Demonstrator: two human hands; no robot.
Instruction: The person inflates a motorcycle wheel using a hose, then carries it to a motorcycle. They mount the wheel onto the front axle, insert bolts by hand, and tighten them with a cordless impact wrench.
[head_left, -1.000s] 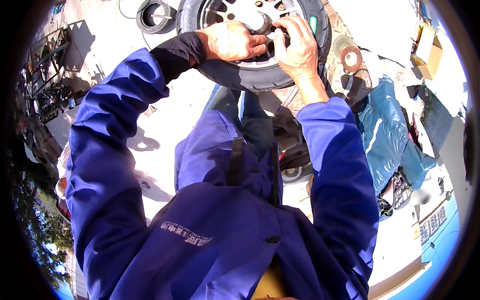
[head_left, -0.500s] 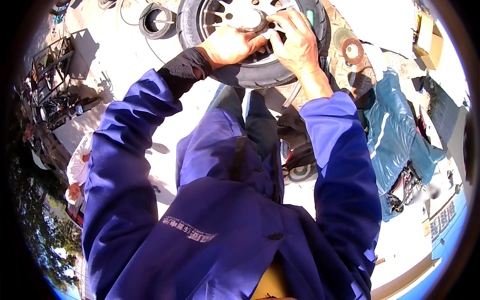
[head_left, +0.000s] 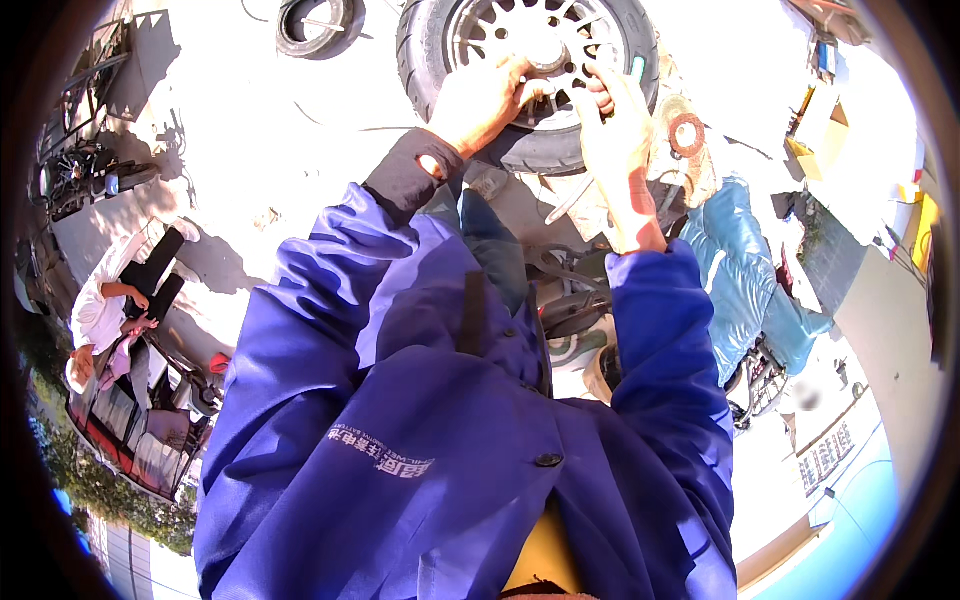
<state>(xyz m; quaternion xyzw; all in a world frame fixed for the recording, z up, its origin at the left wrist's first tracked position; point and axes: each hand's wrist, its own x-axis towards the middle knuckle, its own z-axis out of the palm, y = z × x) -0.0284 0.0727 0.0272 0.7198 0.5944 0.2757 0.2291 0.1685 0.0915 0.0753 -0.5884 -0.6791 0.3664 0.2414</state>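
A wheel with a black tyre (head_left: 423, 60) and silver spoked rim (head_left: 487, 30) fills the top middle. My left hand (head_left: 478, 108) touches or nearly touches the rim left of the hub (head_left: 546, 50), its thumb and index finger bent but apart. My right hand (head_left: 615, 135) is on the rim's lower right with curled fingers; whatever they hold is too small to make out. A rust-coloured ring (head_left: 686, 134) lies just right of the tyre, and a pale rod-like tool (head_left: 570, 200) below it.
A loose tyre (head_left: 297, 30) lies upper left. A seated person (head_left: 105, 310) beside a red-framed vehicle (head_left: 110, 440) and a parked motorbike (head_left: 95, 180) are at left. A blue shiny cover (head_left: 740, 290), cardboard box (head_left: 820, 135) and vehicle parts (head_left: 565, 290) are at right and below.
My view has shifted, showing more of the person at left. My left hand has lifted its fingers toward the hub and separated from my right hand, whose fingers have curled lower.
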